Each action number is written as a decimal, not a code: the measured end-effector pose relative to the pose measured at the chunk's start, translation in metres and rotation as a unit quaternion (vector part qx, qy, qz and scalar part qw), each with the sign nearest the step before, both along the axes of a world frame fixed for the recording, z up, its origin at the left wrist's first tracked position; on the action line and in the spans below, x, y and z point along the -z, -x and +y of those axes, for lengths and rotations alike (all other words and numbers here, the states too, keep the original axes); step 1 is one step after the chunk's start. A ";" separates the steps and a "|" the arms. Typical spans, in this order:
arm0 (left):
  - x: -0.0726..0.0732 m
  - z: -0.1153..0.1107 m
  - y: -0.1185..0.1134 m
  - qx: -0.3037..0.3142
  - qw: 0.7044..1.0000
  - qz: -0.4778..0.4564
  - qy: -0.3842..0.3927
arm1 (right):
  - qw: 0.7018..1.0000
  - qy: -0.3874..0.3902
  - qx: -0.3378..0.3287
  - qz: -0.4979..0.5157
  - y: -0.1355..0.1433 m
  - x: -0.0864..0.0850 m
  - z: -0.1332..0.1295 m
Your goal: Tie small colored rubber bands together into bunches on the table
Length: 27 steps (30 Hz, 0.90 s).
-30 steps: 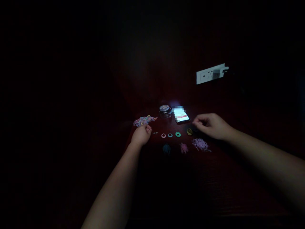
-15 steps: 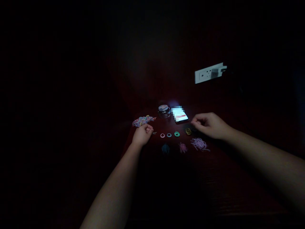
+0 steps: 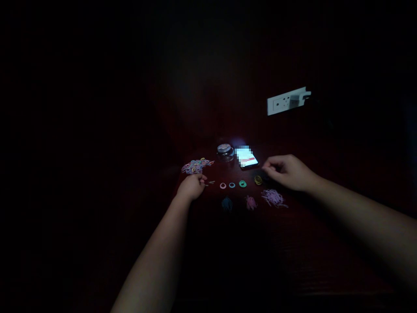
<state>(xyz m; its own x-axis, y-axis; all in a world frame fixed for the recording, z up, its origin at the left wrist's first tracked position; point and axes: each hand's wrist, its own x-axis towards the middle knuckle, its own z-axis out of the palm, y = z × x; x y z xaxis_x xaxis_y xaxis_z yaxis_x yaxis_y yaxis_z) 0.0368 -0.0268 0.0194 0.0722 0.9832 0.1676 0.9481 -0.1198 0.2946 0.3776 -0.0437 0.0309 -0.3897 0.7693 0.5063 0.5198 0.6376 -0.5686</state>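
My left hand (image 3: 191,187) rests low over the table at the left, thumb and forefinger slightly apart. A small pale rubber band (image 3: 206,185) lies at its fingertips, and another pale band (image 3: 211,182) is just beyond. Behind this hand is a heap of mixed-colour rubber bands (image 3: 197,165). My right hand (image 3: 286,171) hovers at the right with thumb and forefinger pinched; whatever is between them is too dark to make out. Closest to it is a yellow ring of bands (image 3: 258,180). A pink ring (image 3: 223,185), a blue ring (image 3: 232,185) and a green ring (image 3: 243,184) line up leftward.
Nearer me lie a dark teal bunch (image 3: 227,203), a pink bunch (image 3: 250,202) and a lilac pile of bands (image 3: 274,198). A lidded clear jar (image 3: 225,152) stands beside a lit phone (image 3: 247,157). A socket strip (image 3: 286,101) is on the dark wall.
My left hand has shifted slightly left and its fingers have loosened from a fist. A second pale band now shows at its fingertips. My right hand keeps its pinch in place.
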 end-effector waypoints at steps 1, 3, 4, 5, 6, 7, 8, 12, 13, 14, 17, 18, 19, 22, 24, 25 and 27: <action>0.000 0.000 0.001 0.002 1.000 0.001 0.002 | 1.000 0.001 0.001 0.000 0.000 0.000 0.000; 0.000 0.001 0.003 0.004 1.000 0.006 0.008 | 1.000 0.002 0.001 0.000 0.001 -0.001 -0.001; 0.000 0.001 0.004 0.005 1.000 0.009 0.012 | 1.000 0.001 0.001 0.000 0.001 -0.001 -0.001; 0.000 0.002 0.005 0.005 1.000 0.011 0.016 | 1.000 0.000 0.001 -0.001 0.001 -0.001 -0.001; 0.000 0.002 0.006 0.006 1.000 0.012 0.021 | 1.000 -0.002 0.001 0.000 0.001 -0.001 -0.001; 0.000 0.002 0.006 0.009 1.000 0.013 0.025 | 1.000 -0.002 0.003 0.002 0.001 -0.001 -0.001; 0.000 0.003 0.006 0.015 0.999 0.011 0.027 | 1.000 -0.002 0.004 0.003 0.001 -0.001 -0.001; 0.002 0.003 0.003 0.072 0.997 -0.019 0.019 | 1.000 0.005 -0.001 0.005 0.001 0.000 -0.001; 0.003 0.003 0.002 0.091 0.995 -0.031 0.011 | 1.000 0.006 -0.002 0.004 0.002 0.000 -0.001; 0.004 0.003 0.001 0.105 0.993 -0.044 0.000 | 1.000 0.007 -0.002 0.004 0.002 0.000 -0.001; 0.008 0.004 -0.001 0.115 0.990 -0.070 -0.038 | 1.000 0.012 -0.001 0.005 0.003 -0.002 -0.002; 0.009 0.005 -0.001 0.112 0.990 -0.070 -0.047 | 1.000 0.012 -0.001 0.005 0.003 -0.002 -0.003; 0.009 0.005 -0.001 0.110 0.990 -0.065 -0.054 | 1.000 0.011 0.000 0.004 0.003 -0.002 -0.003; 0.010 0.007 -0.001 0.104 0.993 -0.042 -0.040 | 1.000 0.003 0.001 0.004 0.003 -0.002 -0.003; 0.011 0.007 -0.002 0.096 0.994 -0.039 -0.020 | 1.000 0.004 -0.002 0.006 0.003 -0.001 -0.003; 0.011 0.007 -0.002 0.094 0.995 -0.041 -0.015 | 1.000 0.007 -0.005 0.006 0.003 0.000 -0.002; 0.011 0.006 -0.004 0.095 0.994 -0.044 -0.018 | 1.000 0.011 -0.010 0.005 0.003 0.000 -0.002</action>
<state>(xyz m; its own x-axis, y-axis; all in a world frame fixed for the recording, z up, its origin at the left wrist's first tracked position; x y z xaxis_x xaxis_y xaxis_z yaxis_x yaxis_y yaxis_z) 0.0406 -0.0204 0.0088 0.2400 0.9464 0.2160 0.8783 -0.3065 0.3669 0.3743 -0.0457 0.0306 -0.3996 0.7728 0.4931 0.5020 0.6346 -0.5876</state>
